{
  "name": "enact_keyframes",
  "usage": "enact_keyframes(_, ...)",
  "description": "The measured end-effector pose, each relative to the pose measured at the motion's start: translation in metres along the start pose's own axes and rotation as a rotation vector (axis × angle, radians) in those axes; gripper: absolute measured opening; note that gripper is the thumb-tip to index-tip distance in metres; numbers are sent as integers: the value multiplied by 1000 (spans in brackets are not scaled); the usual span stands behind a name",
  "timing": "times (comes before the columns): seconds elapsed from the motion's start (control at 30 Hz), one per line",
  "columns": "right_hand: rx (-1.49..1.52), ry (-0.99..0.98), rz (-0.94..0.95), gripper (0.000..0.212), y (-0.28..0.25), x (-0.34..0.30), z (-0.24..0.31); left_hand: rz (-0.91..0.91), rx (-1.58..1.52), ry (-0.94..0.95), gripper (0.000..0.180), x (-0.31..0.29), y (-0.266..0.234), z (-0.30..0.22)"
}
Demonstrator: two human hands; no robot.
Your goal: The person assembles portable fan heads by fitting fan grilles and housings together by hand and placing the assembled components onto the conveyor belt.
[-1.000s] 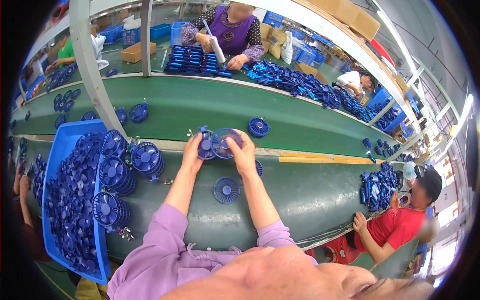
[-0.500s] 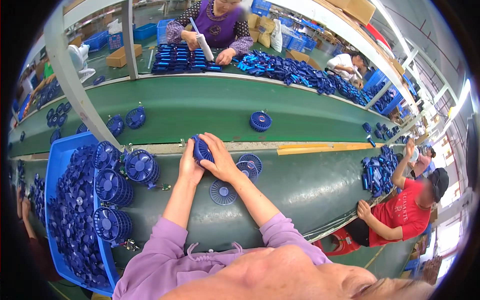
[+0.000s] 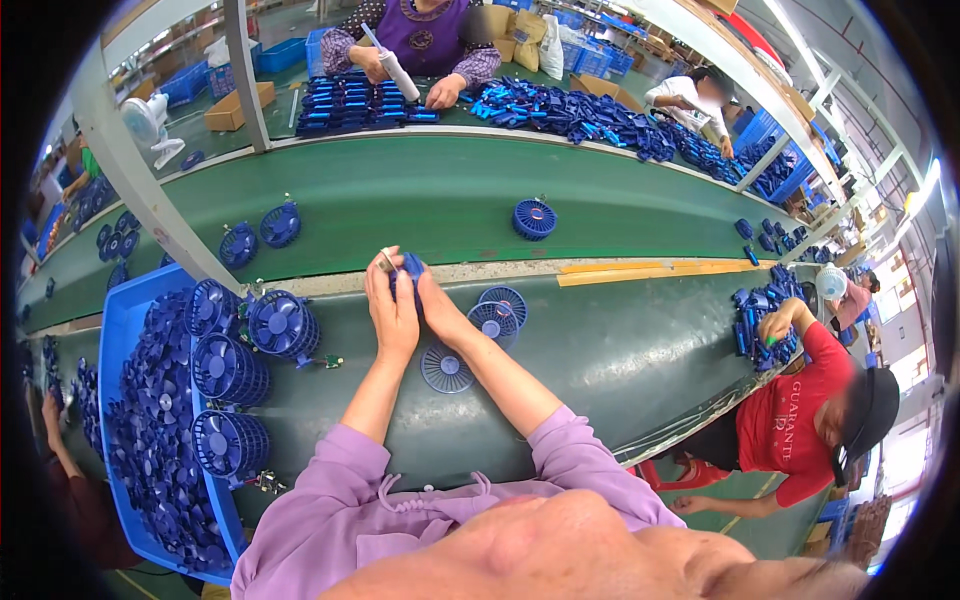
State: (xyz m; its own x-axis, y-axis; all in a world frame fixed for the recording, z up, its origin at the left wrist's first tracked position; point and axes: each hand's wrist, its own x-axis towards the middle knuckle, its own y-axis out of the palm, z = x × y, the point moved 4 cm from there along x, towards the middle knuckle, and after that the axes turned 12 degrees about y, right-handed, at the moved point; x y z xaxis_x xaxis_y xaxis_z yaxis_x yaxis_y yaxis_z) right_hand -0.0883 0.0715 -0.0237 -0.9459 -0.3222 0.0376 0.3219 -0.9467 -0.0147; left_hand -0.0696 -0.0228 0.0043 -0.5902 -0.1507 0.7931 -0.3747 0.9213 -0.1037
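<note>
My left hand (image 3: pixel 393 308) and my right hand (image 3: pixel 438 303) close around a round blue fan housing (image 3: pixel 413 266) above the far edge of my workbench. The fingers and palms hide most of it. A small metallic bit shows at my left fingertips, too small to name. Near my right forearm lie several round blue slotted grilles (image 3: pixel 447 368), two of them overlapping. To the left of my hands stand several blue fan cages (image 3: pixel 284 325) with blades inside. Small circuit boards (image 3: pixel 332 361) hang from some of them on wires.
A blue tray (image 3: pixel 122 312) heaped with fan blades (image 3: pixel 165 430) stands at the left. Beyond my bench runs a green conveyor belt (image 3: pixel 400 190) carrying fan units (image 3: pixel 535 219). A white post (image 3: pixel 150 190) rises at left. Co-workers sit across the belt and at the right.
My hands have turned the fan housing more edge-on, and my left fingers now point upward along it. The co-worker in red has leaned forward. The whole view has shifted slightly.
</note>
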Motion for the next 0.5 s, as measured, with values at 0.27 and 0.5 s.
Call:
enact_keyframes(0.27,59,-116,33,63,4,-2,8,-42,32,-117,31,-11,4,0)
enact_keyframes(0.5,375,6,125,59,14,-9,19,-90,90,101,29,-4,-3,-19)
